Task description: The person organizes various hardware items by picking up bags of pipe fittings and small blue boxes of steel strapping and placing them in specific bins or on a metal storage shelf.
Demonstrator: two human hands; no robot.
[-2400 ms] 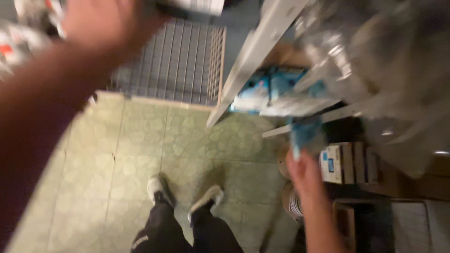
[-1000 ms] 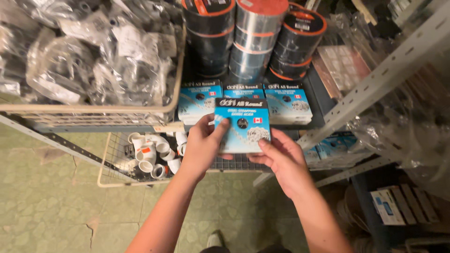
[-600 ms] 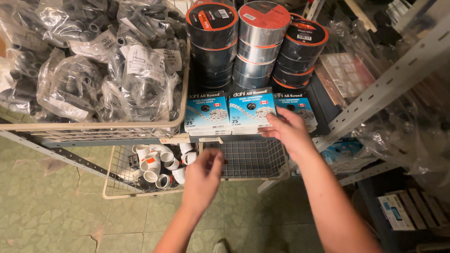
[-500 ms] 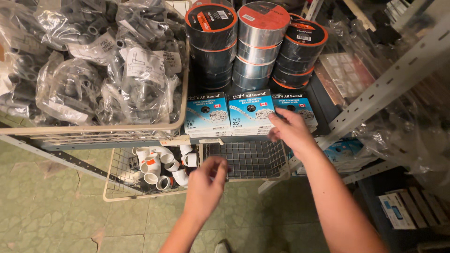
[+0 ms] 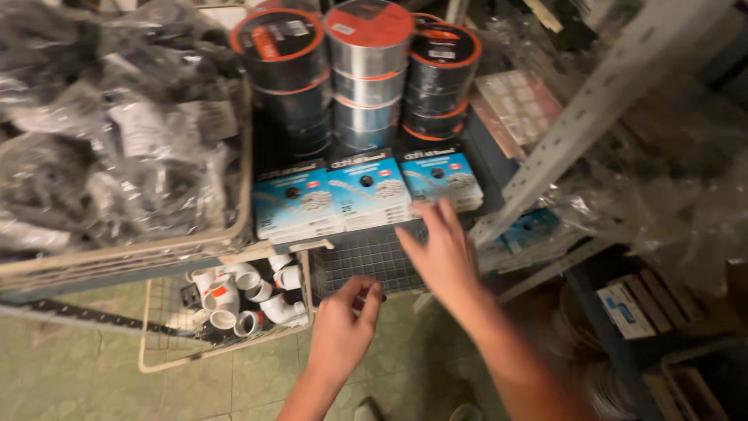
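Note:
Three flat blue boxes point(image 5: 366, 191) lie side by side at the front edge of a shelf. My right hand point(image 5: 440, 253) hovers just below the right-hand box with its fingers spread and nothing in it. My left hand point(image 5: 347, 323) is lower, in front of a dark wire basket point(image 5: 366, 261), its fingers loosely curled and holding nothing. Behind the boxes stand stacks of tape rolls point(image 5: 366, 70) with orange rims.
A wire bin of bagged dark fittings point(image 5: 109, 164) fills the left. Below it a wire basket holds white pipe fittings point(image 5: 249, 296). A slotted metal shelf post point(image 5: 576, 109) slants on the right, with small boxes point(image 5: 631, 308) on a lower shelf. Green tiled floor point(image 5: 78, 374) lies below.
A second ago both hands held a blue box. It now lies on the shelf between the two others. Both hands have drawn back toward me, empty.

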